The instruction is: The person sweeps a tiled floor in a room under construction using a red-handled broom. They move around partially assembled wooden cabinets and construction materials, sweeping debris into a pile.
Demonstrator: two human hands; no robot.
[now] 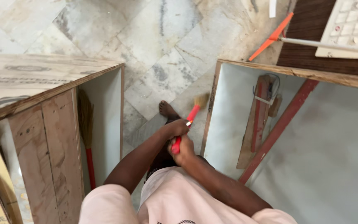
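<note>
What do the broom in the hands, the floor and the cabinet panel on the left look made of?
Broom: glossy red handle, likely plastic or a plastic sleeve, with a tuft of straw-coloured bristles, probably grass.
Floor: pale slabs with grey veining, seemingly marble, dusty and dull.
Cabinet panel: unfinished plywood by its grain and layered edge; its inner face looks white laminate.

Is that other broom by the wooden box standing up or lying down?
Standing up. The second broom leans upright against the plywood cabinet, red handle at the bottom, bristles on top.
</note>
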